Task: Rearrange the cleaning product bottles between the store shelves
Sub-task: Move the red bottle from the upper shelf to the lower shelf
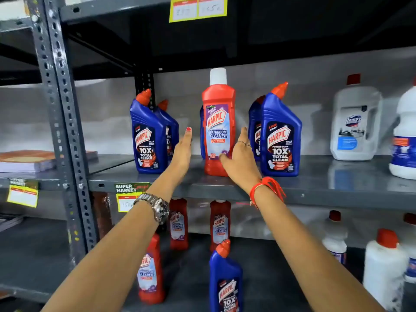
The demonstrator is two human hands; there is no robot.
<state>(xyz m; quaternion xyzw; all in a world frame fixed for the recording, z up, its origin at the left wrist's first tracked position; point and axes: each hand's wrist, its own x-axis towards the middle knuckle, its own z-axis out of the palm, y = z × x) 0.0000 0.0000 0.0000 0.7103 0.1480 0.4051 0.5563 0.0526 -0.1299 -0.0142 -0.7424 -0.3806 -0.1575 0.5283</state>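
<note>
A red Harpic bathroom cleaner bottle with a white cap stands upright near the front of the middle shelf. Blue Harpic bottles flank it, some on its left and some on its right. My left hand is flat with straight fingers just left of the red bottle, apart from it. My right hand lies against the bottle's lower right side, thumb on the label, fingers stretched out and not curled around it. On the lower shelf stand three red bottles and one blue bottle.
White jugs fill the right of the middle shelf, and white bottles with red caps stand at the lower right. A grey slotted upright bounds the bay on the left, with a stack of notebooks beyond it. Another shelf hangs close overhead.
</note>
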